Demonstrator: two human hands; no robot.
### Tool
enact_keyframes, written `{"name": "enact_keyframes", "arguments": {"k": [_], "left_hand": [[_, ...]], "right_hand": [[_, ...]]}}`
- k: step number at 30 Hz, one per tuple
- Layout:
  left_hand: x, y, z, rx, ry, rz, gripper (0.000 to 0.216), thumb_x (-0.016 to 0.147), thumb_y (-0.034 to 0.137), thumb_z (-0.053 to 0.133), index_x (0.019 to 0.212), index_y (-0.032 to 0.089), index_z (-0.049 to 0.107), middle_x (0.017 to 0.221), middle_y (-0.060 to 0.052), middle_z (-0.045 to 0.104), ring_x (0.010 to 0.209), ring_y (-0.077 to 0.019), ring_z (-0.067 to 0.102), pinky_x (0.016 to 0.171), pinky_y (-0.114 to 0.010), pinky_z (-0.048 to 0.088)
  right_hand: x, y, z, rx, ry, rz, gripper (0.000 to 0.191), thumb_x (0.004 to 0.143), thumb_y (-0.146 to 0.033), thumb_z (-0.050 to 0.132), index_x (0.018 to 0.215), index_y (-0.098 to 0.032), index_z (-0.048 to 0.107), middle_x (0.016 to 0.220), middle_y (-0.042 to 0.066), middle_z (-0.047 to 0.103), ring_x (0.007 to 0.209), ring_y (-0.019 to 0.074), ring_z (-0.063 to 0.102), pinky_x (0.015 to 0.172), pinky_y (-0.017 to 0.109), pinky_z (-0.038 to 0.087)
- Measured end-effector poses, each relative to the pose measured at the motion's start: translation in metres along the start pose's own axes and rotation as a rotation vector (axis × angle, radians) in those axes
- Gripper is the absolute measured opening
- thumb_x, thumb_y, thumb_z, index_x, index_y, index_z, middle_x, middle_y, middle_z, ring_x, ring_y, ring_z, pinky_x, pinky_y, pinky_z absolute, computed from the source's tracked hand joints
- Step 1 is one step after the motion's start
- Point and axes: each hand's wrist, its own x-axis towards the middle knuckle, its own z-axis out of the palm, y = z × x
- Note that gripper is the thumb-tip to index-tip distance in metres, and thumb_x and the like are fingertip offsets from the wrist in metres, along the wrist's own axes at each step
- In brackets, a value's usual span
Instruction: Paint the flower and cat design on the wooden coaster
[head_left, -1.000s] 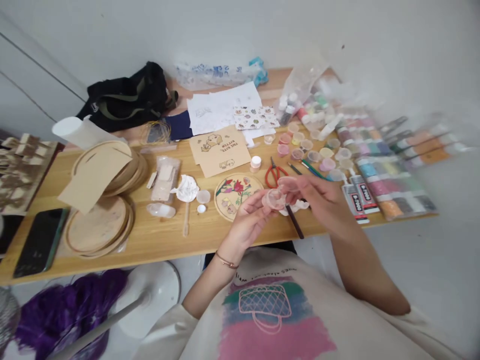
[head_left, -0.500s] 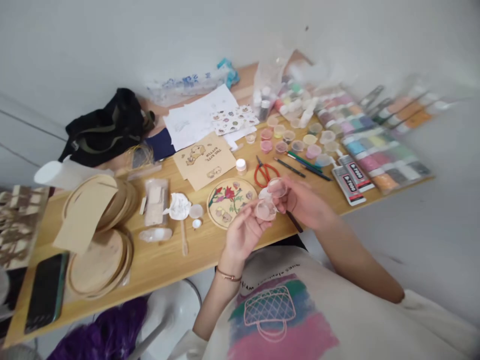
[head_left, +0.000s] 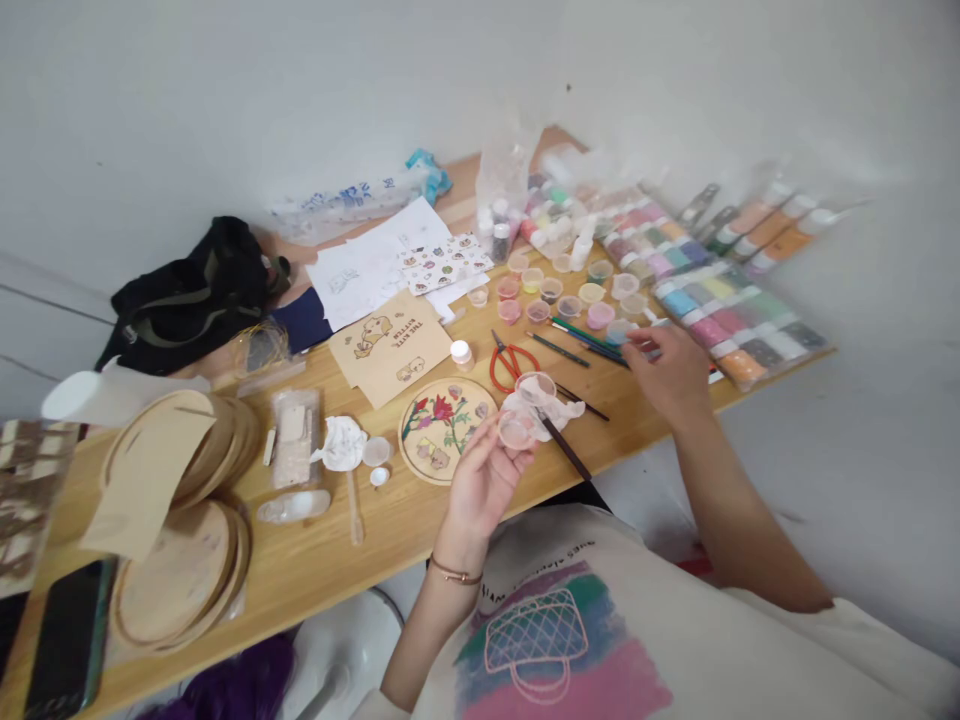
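My left hand (head_left: 487, 478) grips a small clear plastic cup (head_left: 516, 432) between thumb and fingers, above the table's front edge. A round clear lid (head_left: 537, 384) stands open just beyond it. Behind the cup lies a crumpled white tissue (head_left: 564, 410), with a dark-handled brush (head_left: 566, 448) beside it. To the left is a round wooden disc (head_left: 450, 470) painted with red flowers. My right hand (head_left: 671, 375) is over the glue tubes at the right, fingers curled beside the pencils (head_left: 600, 348); what they grip is hidden.
Red-handled scissors (head_left: 501, 372) and a white-capped jar (head_left: 461, 354) lie near the disc. Several small paint cups (head_left: 600, 316) stand behind the pencils. Trays of coloured pots (head_left: 739, 315) line the right edge. Round wooden pieces (head_left: 176, 570) and a phone (head_left: 71, 635) occupy the left.
My right hand has left the plastic cup and moved right to the glue tubes. My left hand still holds the cup. The view has shifted, sliding the table leftward.
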Motion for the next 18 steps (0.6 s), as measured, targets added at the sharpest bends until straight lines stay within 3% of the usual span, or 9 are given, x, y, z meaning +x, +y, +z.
{"name": "enact_keyframes", "arguments": {"k": [3, 8, 18], "left_hand": [[0.001, -0.003, 0.004, -0.003, -0.002, -0.005, 0.015, 0.077, 0.019, 0.074, 0.092, 0.016, 0.070, 0.086, -0.006, 0.076, 0.068, -0.0157, 0.069, 0.066, -0.026, 0.050], [0.000, -0.005, 0.005, 0.012, -0.048, 0.030, 0.017, 0.078, 0.022, 0.072, 0.095, 0.016, 0.070, 0.092, -0.009, 0.076, 0.071, -0.0168, 0.068, 0.069, -0.028, 0.049], [-0.002, -0.004, 0.003, -0.028, -0.066, 0.047, 0.020, 0.075, 0.021, 0.075, 0.094, 0.015, 0.070, 0.090, -0.009, 0.076, 0.071, -0.0163, 0.068, 0.067, -0.026, 0.049]], "right_hand": [[0.005, 0.011, 0.003, -0.140, 0.016, -0.091, 0.020, 0.078, -0.036, 0.058, 0.087, -0.020, 0.064, 0.103, 0.015, 0.067, 0.106, 0.0318, 0.059, 0.102, 0.054, 0.042], [0.013, 0.021, 0.013, -0.277, 0.030, -0.215, 0.029, 0.083, -0.037, 0.054, 0.100, -0.017, 0.064, 0.115, 0.020, 0.064, 0.120, 0.0354, 0.054, 0.103, 0.056, 0.042], [0.023, 0.034, 0.021, -0.381, 0.038, -0.275, 0.030, 0.082, -0.038, 0.049, 0.093, -0.017, 0.068, 0.103, 0.018, 0.069, 0.101, 0.0332, 0.060, 0.090, 0.051, 0.046]]}}
